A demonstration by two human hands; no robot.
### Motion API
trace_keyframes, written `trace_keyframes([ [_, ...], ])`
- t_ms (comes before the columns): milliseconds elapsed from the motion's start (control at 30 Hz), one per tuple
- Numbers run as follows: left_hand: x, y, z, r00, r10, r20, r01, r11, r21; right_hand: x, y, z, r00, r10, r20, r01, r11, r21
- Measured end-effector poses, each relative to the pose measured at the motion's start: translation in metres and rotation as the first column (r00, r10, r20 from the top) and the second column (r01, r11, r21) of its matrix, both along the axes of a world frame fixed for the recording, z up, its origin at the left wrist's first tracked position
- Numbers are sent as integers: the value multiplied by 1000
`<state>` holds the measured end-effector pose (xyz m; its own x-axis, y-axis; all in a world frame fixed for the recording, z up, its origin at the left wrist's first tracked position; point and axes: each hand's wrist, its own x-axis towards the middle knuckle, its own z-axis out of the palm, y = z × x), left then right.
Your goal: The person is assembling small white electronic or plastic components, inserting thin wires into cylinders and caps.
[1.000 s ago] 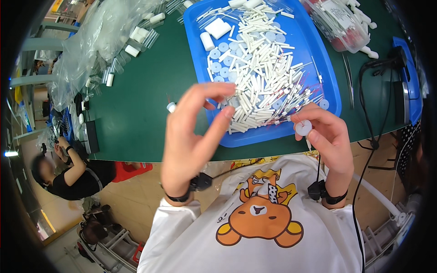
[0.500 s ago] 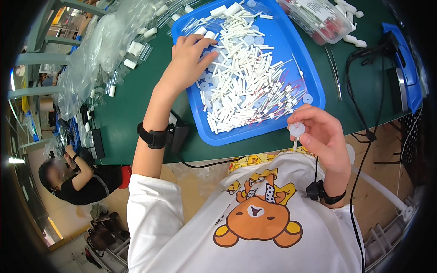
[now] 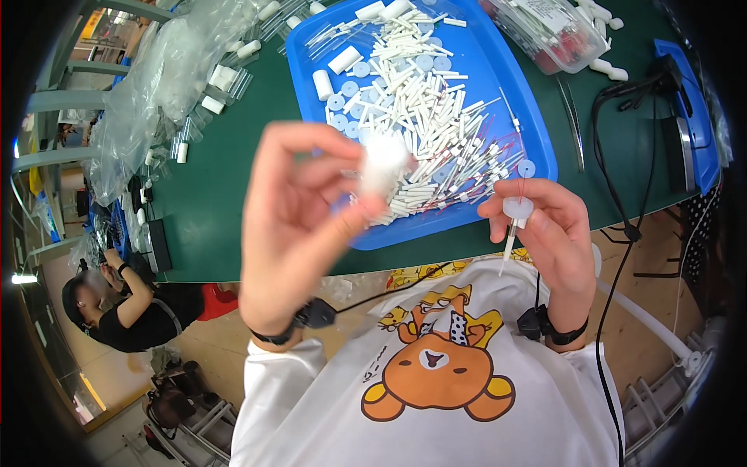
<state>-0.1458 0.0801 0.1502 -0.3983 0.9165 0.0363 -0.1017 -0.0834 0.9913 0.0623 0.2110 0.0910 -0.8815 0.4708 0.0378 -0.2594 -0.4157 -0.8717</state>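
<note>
Left hand (image 3: 292,214): returned from far-left part of blue tray (image 3: 482,66), now pinches blurred white cylinder (image 3: 383,162) over its near-left side | right hand (image 3: 556,233): still pinches translucent disc (image 3: 517,206) with thin rod (image 3: 508,247), near-right of tray, rod now more visible

Small dark print covers a white label (image 3: 549,14) on a clear plastic box (image 3: 573,51) at the upper right of a green worktable (image 3: 226,175), the lines too fine to make out. On the front of the wearer's white T-shirt (image 3: 307,412), a short row of dark marks (image 3: 376,364) runs beside the head of an upside-down orange cartoon bear (image 3: 436,372), on the wearer's left; the marks are probably lettering, though folds in the cloth and the fisheye view leave room for doubt. Neither the box's label nor the shirt's marks yield a legible word or number.
</note>
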Motion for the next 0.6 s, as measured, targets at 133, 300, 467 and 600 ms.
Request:
trace_keyframes([
  [133,33,-12,-9,976,-19,216,39,995,-89,-8,-7,3,998,-41,-51,41,999,3],
  [300,43,-12,-23,870,-100,483,125,992,-20,-22,-21,9,971,-196,-137,235,887,397],
  [467,46,-14,-24,931,-18,364,46,997,-69,-28,-23,7,977,-197,-85,210,799,563],
  [600,48,-15,-25,963,38,268,-9,994,-110,-32,-29,7,975,-208,-71,213,816,537],
])
